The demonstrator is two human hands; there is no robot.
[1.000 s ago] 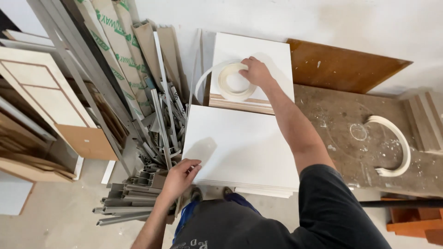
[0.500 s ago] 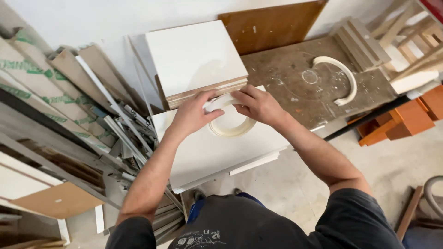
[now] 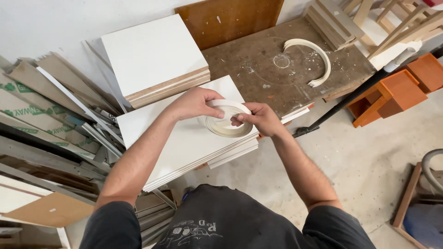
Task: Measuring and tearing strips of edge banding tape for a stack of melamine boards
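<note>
— What's the biggest thing under our hands?

— The brown worktop (image 3: 258,69), stained and scratched, stretching beyond our right hand. Nearer, a stack of white boards (image 3: 184,138) lies directly beneath both hands, and a second stack of white panels (image 3: 154,57) sits just beyond our left hand.

— And off to the sides?

— Left of our left arm, a heap of leaning boards and metal strips (image 3: 55,120). Past our right hand, out on the worktop, a loose curved piece of white edging (image 3: 318,57) lies well apart from us.

— What are we gripping?

— A roll of white edge banding tape (image 3: 227,121), resting on the white boards between our hands. Our left hand (image 3: 193,103) curls over its far rim, fingers bent and closed on it. Our right hand (image 3: 260,119) pinches the near right rim, fingertips (image 3: 237,121) pressing into the roll's opening, half closed.
</note>
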